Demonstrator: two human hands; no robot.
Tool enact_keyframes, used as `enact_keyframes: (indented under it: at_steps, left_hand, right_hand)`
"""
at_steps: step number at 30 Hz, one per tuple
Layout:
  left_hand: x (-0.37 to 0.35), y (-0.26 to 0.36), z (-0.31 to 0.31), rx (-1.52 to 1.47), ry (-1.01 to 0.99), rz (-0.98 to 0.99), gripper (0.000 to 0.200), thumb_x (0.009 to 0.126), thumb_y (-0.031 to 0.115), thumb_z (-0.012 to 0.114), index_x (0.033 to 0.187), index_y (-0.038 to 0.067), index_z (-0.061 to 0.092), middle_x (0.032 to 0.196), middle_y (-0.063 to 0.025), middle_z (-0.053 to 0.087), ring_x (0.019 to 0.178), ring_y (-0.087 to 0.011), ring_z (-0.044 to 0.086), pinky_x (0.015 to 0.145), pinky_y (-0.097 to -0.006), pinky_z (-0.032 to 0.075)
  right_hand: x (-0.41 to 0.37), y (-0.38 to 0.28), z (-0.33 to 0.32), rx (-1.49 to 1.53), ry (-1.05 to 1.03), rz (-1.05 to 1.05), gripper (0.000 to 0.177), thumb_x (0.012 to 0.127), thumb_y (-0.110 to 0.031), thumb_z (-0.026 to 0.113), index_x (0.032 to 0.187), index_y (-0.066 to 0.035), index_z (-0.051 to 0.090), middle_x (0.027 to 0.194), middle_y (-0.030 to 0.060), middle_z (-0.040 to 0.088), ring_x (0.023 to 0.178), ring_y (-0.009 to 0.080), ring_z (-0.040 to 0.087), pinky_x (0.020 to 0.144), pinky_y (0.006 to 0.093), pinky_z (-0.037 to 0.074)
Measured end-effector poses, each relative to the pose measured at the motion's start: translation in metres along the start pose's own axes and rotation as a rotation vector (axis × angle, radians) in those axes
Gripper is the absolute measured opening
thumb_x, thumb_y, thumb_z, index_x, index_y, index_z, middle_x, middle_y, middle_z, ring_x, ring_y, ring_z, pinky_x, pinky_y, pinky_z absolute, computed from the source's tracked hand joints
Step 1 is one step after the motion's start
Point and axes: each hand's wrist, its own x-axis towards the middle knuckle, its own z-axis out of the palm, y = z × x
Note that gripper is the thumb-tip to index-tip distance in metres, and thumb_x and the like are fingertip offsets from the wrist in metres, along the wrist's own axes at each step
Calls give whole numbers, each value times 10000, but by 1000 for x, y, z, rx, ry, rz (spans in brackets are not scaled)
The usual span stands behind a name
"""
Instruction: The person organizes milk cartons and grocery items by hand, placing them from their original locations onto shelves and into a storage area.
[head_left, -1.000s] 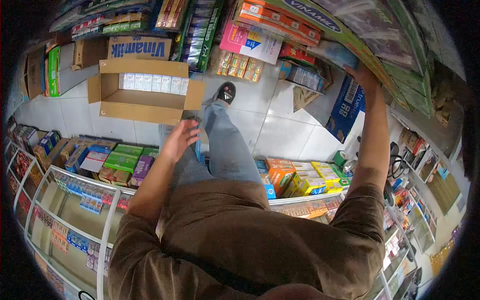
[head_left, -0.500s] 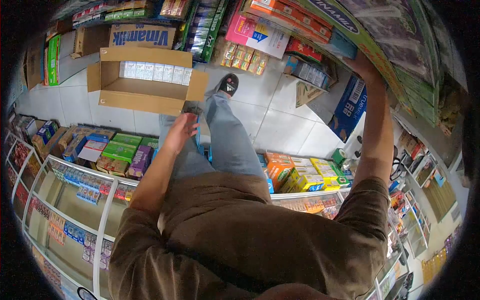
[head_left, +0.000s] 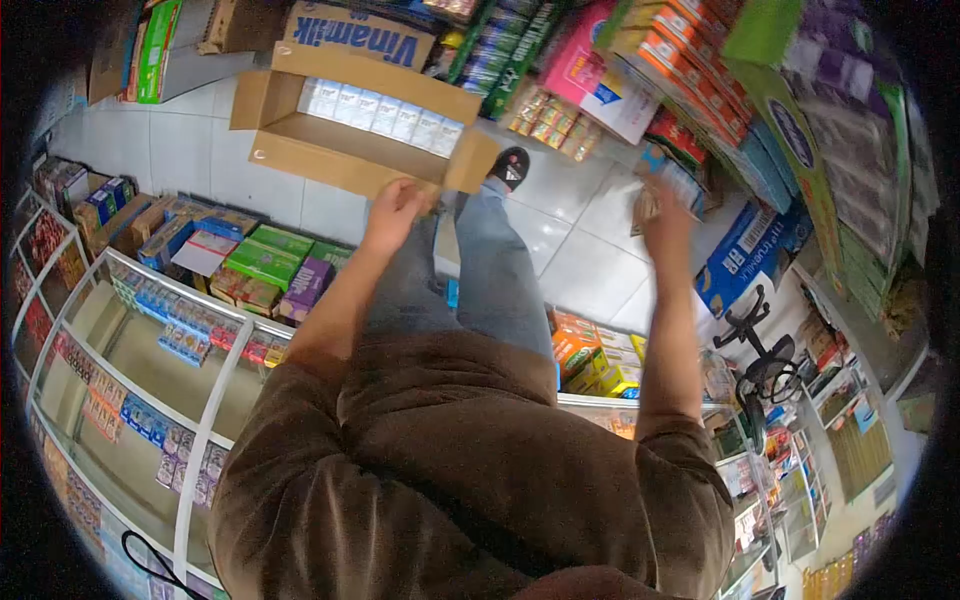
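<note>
An open cardboard box [head_left: 340, 172] stands on the floor ahead of me, with a row of small white TH milk cartons [head_left: 380, 118] along its far side. My left hand [head_left: 397, 210] is at the box's near edge, its fingers curled against the cardboard by the right corner. My right hand [head_left: 668, 222] is in front of me on the right, smeared by motion, close to a pack of small blue-and-white cartons [head_left: 683, 186] by the stacked goods. I cannot tell whether that hand holds anything.
A Vinamilk box [head_left: 355, 40] sits behind the open box. Tall stacks of packaged goods [head_left: 800, 150] rise at right, with a blue TRUE MILK box [head_left: 755, 255] below. A glass display case [head_left: 150, 340] and coloured boxes [head_left: 268, 258] are at left. My shoe [head_left: 511, 168] rests on floor tiles.
My right hand has come out from behind the tall stack at right, down toward the middle. My left hand has moved up to the box's edge. The view has turned.
</note>
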Motion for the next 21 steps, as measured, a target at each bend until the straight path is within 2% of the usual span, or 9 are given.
enact_keyframes:
  at_steps: [1,3,6,9,11,14,15,17,21]
  left_hand:
    - [7,-8,-14,111,77,73,343,841,227,611,1092,12,521,995,-82,573,951,-174,549,786,-312,445]
    - [17,4,-53,329,249,200,408,804,215,637,1116,-9,500,1033,-148,556,988,-261,536,845,-372,426]
    - [41,12,-124,596,489,211,553,733,211,665,1193,1,442,1199,-244,448,1124,-400,418,952,-427,354]
    - [71,15,-193,893,730,312,579,725,220,678,1197,-1,426,1242,-253,408,1155,-406,398,974,-427,346]
    - [99,-3,-231,879,610,208,723,726,275,689,1294,7,331,1315,-265,331,1188,-412,370,992,-418,335]
    - [134,-31,-263,874,386,105,857,734,341,685,1373,20,212,1386,-283,228,1242,-415,317,1020,-404,317]
    - [141,-39,-264,878,294,72,888,739,360,680,1388,24,176,1403,-289,197,1261,-415,297,1029,-399,310]
    - [149,-50,-262,787,245,53,962,731,425,656,1416,57,90,1438,-269,128,1297,-381,268,1022,-405,320]
    - [147,-58,-256,725,304,86,936,735,395,646,1415,58,97,1435,-270,138,1265,-411,303,999,-431,346]
  right_hand:
    - [-14,-37,30,345,-98,-155,401,735,-131,674,1112,-58,558,1110,155,559,1047,330,520,929,391,396]
    - [-27,-102,87,463,-255,-312,368,750,-62,662,1106,-64,566,1108,135,576,1010,287,561,865,343,445]
    - [-22,-168,173,628,-390,-217,342,792,-95,580,1130,-49,550,1111,167,571,1043,314,542,884,352,434]
    - [16,-213,252,595,-529,-123,338,813,-123,504,1139,-41,541,1127,192,558,1074,339,519,901,383,424]
    - [46,-234,295,340,-607,-176,355,808,-55,444,1147,-9,536,1124,194,570,1076,332,522,901,388,426]
    - [82,-254,354,245,-431,-195,361,796,-47,452,1145,-15,542,1136,185,568,1091,324,516,917,399,420]
    - [96,-254,374,45,-426,-357,366,798,-56,459,1154,-22,537,1150,183,559,1097,320,514,923,400,418]
    - [123,-249,406,-353,-403,-671,377,801,-73,472,1171,-36,528,1179,179,542,1108,313,509,935,402,414]
    - [151,-245,416,-437,-476,-802,358,832,-78,436,1183,-84,505,1269,128,471,1195,280,436,988,409,366]
